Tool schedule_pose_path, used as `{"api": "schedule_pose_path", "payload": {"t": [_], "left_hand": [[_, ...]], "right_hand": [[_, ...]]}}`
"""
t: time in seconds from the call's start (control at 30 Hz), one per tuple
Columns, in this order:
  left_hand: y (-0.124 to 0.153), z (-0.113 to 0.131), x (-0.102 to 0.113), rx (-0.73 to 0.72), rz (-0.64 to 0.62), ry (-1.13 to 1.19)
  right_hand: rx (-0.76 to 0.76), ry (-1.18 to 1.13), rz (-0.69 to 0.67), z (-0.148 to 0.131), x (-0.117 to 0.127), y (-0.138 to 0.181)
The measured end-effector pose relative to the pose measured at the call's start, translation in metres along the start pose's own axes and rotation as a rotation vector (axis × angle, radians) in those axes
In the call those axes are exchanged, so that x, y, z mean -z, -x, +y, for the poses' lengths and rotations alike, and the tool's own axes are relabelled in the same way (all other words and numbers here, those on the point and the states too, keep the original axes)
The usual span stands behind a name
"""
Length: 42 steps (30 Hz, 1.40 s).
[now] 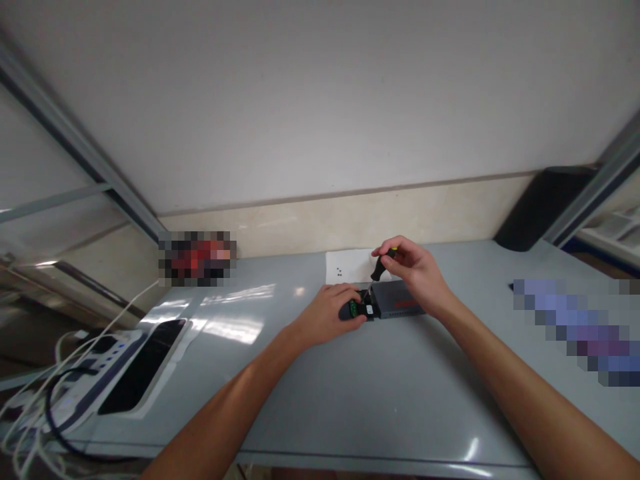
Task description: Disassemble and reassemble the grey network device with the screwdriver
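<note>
Head view, left hand point(334, 312): it rests on the surface, fingers curled down over the near end of a small grey box point(397, 299), its grip closed on that end to pin it in place.
Head view, right hand point(415, 270): raised above the box, its grip pinched shut around the black and yellow handle of a small screwdriver point(381, 267).
Screwdriver: held nearly upright and tilted, the tip pointing down at the left end of the box, where a green connector block point(353, 308) shows just beside the left fingers.
Box: it lies flat on the surface, near the middle and close to the back wall, with a red label on its side.
Step in hand: by the look of it, a screw at the connector end is being worked; whether the tip sits in a screw head is too small to tell.
Next move: it calls for keeping the box pinned and the tip seated straight while the handle is turned.
Surface: pale grey and glossy, with a white sheet point(347, 265) behind the box.
Left side: a power strip point(95, 363) with white and black cables, and a dark phone point(143, 363) on a pale pad.
Room: plain white wall, beige skirting, metal frame rails at both sides, a black object point(543, 207) in the right corner.
</note>
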<state>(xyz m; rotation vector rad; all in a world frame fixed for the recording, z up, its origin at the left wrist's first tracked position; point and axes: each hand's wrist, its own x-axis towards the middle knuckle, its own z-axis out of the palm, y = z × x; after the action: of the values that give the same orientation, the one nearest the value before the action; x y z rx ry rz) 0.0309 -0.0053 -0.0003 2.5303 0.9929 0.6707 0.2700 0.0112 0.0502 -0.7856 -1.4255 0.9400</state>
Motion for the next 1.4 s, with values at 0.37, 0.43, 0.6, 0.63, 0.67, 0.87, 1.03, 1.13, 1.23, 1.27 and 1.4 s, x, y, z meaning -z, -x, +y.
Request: {"api": "schedule_pose_path", "payload": {"t": [0.37, 0.43, 0.6, 0.63, 0.67, 0.87, 1.03, 1.13, 1.23, 1.27, 1.4], "left_hand": [[-0.0002, 0.0013, 0.0001, -0.010, 0.028, 0.003], [-0.0001, 0.0013, 0.0002, -0.010, 0.023, 0.006], [0.0001, 0.0000, -0.0009, -0.007, 0.018, 0.006], [0.0001, -0.0004, -0.0012, -0.007, 0.018, 0.005], [0.0001, -0.0007, -0.0015, -0.007, 0.019, 0.003], [-0.0006, -0.0008, -0.0016, -0.021, 0.019, -0.007], [-0.0002, 0.0017, 0.0001, -0.016, 0.021, -0.010], [0.0002, 0.0027, 0.0009, -0.011, 0.014, -0.010], [0.0006, 0.0024, 0.0007, -0.011, 0.016, -0.008], [0.0006, 0.0022, 0.0005, -0.010, 0.019, -0.008], [0.0008, 0.0015, -0.0005, -0.004, 0.028, -0.006]], "right_hand": [[-0.031, 0.053, -0.060, -0.0035, 0.0076, -0.0019], [-0.011, 0.045, -0.063, -0.0025, 0.0067, -0.0021], [0.015, 0.002, -0.058, -0.0016, 0.0027, -0.0004], [0.010, -0.005, -0.053, -0.0017, 0.0024, -0.0001], [0.000, -0.007, -0.051, -0.0017, 0.0026, 0.0000], [-0.022, 0.032, -0.044, -0.0009, 0.0089, -0.0023], [0.014, -0.014, -0.064, 0.0008, 0.0053, -0.0007], [0.053, 0.002, -0.035, 0.0021, 0.0023, 0.0001], [0.069, 0.016, -0.021, 0.0028, 0.0022, -0.0004], [0.058, 0.002, -0.026, 0.0028, 0.0026, -0.0006], [0.010, -0.037, -0.054, 0.0021, 0.0026, 0.0006]]}}
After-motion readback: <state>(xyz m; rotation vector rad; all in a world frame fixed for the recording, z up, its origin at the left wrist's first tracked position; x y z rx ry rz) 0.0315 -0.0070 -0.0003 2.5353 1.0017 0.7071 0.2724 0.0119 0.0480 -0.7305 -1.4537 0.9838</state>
